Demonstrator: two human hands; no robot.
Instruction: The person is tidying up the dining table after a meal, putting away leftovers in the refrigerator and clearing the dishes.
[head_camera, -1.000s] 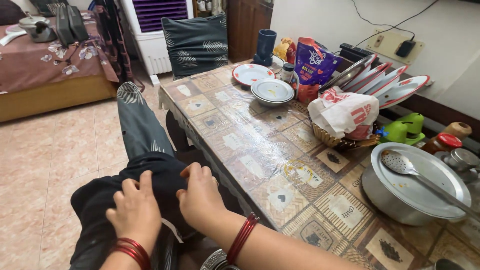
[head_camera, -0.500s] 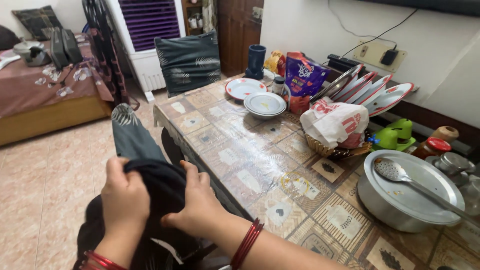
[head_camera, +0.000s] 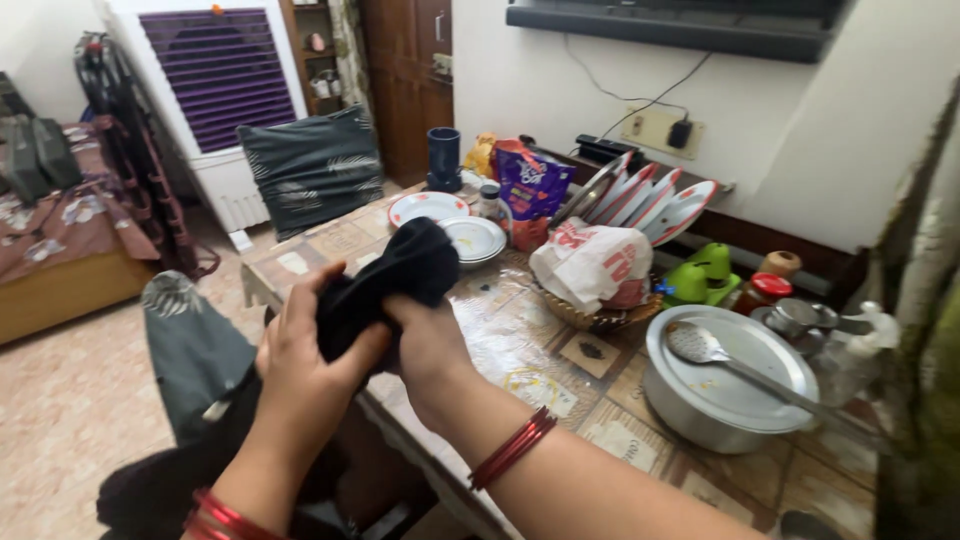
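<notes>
I clench both grips on a black cloth (head_camera: 385, 285), left hand (head_camera: 310, 365) and right hand (head_camera: 430, 345), raised over the bench's (head_camera: 560, 385) near left edge. Its bunched end points up and far-right; the rest trails down to the near left.

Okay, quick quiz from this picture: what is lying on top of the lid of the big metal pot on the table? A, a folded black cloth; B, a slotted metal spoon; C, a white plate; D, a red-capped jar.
B: a slotted metal spoon lies across the flat lid of the metal pot, while the black cloth is gripped in both hands, left hand and right hand.
</notes>
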